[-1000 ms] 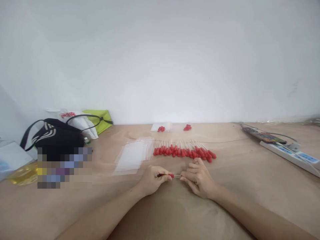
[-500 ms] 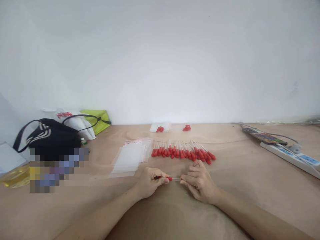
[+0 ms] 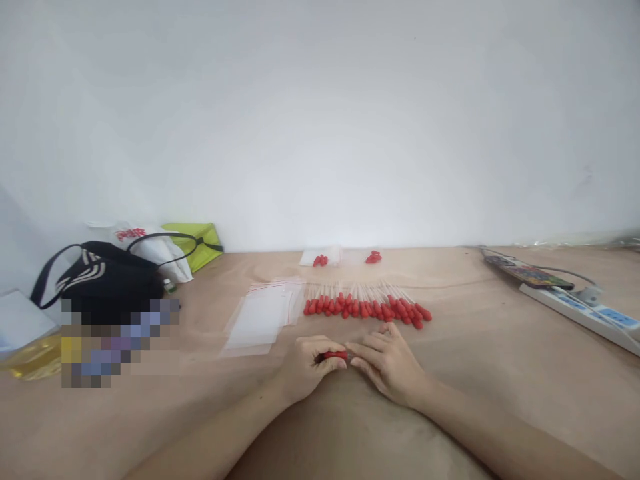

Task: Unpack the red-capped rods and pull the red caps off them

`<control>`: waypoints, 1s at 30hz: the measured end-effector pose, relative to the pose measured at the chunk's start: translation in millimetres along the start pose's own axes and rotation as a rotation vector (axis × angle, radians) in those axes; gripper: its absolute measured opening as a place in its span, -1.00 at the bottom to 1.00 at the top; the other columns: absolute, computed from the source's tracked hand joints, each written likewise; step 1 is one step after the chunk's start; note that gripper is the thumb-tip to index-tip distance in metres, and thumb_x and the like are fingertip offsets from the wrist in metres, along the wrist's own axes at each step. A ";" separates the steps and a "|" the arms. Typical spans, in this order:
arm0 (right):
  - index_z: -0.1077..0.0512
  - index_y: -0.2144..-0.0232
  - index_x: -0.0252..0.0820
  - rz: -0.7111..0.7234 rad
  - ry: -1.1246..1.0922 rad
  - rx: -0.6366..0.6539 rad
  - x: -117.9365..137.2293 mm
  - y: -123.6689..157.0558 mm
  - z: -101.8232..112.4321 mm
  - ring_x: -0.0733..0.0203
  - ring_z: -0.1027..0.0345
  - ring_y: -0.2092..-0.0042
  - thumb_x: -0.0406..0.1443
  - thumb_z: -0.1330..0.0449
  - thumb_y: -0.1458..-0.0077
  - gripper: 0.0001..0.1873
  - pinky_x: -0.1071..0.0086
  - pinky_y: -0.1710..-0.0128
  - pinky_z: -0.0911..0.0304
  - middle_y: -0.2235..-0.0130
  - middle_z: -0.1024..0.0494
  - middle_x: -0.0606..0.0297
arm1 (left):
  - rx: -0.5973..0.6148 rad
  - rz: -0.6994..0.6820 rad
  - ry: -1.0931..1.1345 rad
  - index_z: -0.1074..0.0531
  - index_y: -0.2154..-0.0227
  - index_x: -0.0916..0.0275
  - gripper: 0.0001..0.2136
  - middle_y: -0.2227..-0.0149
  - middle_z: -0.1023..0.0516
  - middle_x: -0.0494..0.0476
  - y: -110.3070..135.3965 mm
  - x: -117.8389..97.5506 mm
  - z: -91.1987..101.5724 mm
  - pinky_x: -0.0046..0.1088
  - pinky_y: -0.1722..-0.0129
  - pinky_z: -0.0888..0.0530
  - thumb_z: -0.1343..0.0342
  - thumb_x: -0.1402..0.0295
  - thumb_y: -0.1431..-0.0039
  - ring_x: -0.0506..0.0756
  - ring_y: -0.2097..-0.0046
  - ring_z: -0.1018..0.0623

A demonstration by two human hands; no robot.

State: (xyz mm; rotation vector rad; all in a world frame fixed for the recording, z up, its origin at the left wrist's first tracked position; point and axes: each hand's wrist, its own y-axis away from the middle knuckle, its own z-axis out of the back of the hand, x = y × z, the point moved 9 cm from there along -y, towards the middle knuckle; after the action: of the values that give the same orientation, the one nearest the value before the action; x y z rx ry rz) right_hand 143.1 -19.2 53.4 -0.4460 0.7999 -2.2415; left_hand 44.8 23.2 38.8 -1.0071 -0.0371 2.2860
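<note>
My left hand pinches the red rubber bulb of a small glass dropper just above the wooden table. My right hand meets it from the right, fingers pinched on the dropper's thin glass end, which is hidden by the fingertips. Just beyond my hands lies a row of several finished droppers with red bulbs. A stack of clear zip bags with red seal lines lies to the left of that row.
Loose red bulbs and a small bag holding red bulbs sit near the wall. A black bag, white and green bags and a bottle of yellow liquid stand at left. A phone and power strip lie at right.
My right hand has slid left toward my left hand, so the bare glass stretch of the dropper seen between them earlier is now covered. The view shifted slightly.
</note>
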 end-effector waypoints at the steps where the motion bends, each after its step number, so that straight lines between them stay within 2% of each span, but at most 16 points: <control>1: -0.39 0.32 -0.16 -0.005 -0.008 0.014 0.4 -0.5 -2.7 0.36 -0.19 0.45 -0.31 0.06 -0.13 -0.77 0.36 0.34 0.14 0.49 -0.45 0.33 | 0.007 -0.042 -0.032 -0.50 0.38 0.21 -0.84 0.42 -0.53 0.06 0.0 -2.6 -1.9 -0.54 0.36 -0.36 -0.07 0.30 -0.01 0.00 0.39 -0.46; 4: -0.38 0.48 -0.18 -0.013 -0.023 0.043 0.4 0.3 -6.1 0.38 -0.12 0.51 -0.34 0.08 -0.12 -0.73 0.35 0.37 0.18 0.55 -0.41 0.36 | -0.003 -0.172 -0.135 -0.49 0.38 0.22 -0.82 0.43 -0.53 0.09 2.2 -11.1 -4.7 -0.49 0.32 -0.36 0.01 0.32 -0.08 0.02 0.38 -0.45; 7: -0.34 0.56 -0.20 0.009 -0.016 0.050 1.3 2.9 -4.4 0.38 -0.06 0.55 -0.34 0.08 -0.11 -0.71 0.35 0.39 0.21 0.60 -0.36 0.38 | -0.004 -0.216 -0.158 -0.49 0.41 0.23 -0.79 0.45 -0.53 0.10 4.9 -13.3 -5.6 -0.46 0.32 -0.36 0.04 0.30 -0.11 0.03 0.39 -0.44; 15: -0.34 0.56 -0.20 0.020 -0.027 0.005 3.4 3.7 1.6 0.39 0.03 0.58 -0.34 0.10 -0.11 -0.70 0.36 0.40 0.23 0.63 -0.31 0.41 | 0.036 -0.049 -0.055 -0.51 0.46 0.17 -0.83 0.48 -0.54 0.02 4.3 -4.7 -1.1 -0.52 0.34 -0.36 -0.01 0.35 -0.07 0.01 0.40 -0.46; 22: -0.34 0.58 -0.21 0.004 -0.046 0.014 1.1 6.4 1.9 0.40 0.02 0.58 -0.34 0.09 -0.11 -0.69 0.35 0.39 0.22 0.64 -0.32 0.40 | 0.034 -0.024 -0.034 -0.50 0.51 0.20 -0.82 0.50 -0.53 0.02 4.2 -0.9 1.1 -0.55 0.37 -0.34 0.00 0.36 -0.06 -0.01 0.42 -0.46; 26: -0.33 0.61 -0.21 -0.114 -0.030 -0.001 -21.1 13.8 9.3 0.39 -0.07 0.56 -0.32 0.10 -0.13 -0.66 0.36 0.38 0.18 0.63 -0.35 0.37 | -0.071 0.053 -0.070 -0.48 0.50 0.22 -0.80 0.51 -0.50 0.02 5.7 17.6 15.7 -0.54 0.44 -0.33 0.02 0.33 -0.07 -0.01 0.46 -0.43; 30: -0.40 0.51 -0.14 -0.277 -0.051 0.010 -42.4 18.2 9.8 0.39 -0.18 0.54 -0.27 0.09 -0.15 -0.68 0.39 0.37 0.13 0.58 -0.42 0.39 | -0.166 0.031 -0.107 -0.47 0.35 0.20 -0.80 0.40 -0.46 0.06 7.5 25.3 25.8 -0.49 0.35 -0.36 0.05 0.31 -0.10 0.01 0.36 -0.42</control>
State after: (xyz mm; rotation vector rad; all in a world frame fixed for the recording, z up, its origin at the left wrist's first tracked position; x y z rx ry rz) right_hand 186.6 -3.0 45.4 -0.6399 0.7368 -2.4755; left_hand 10.5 36.9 38.5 -0.9731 -0.2617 2.3940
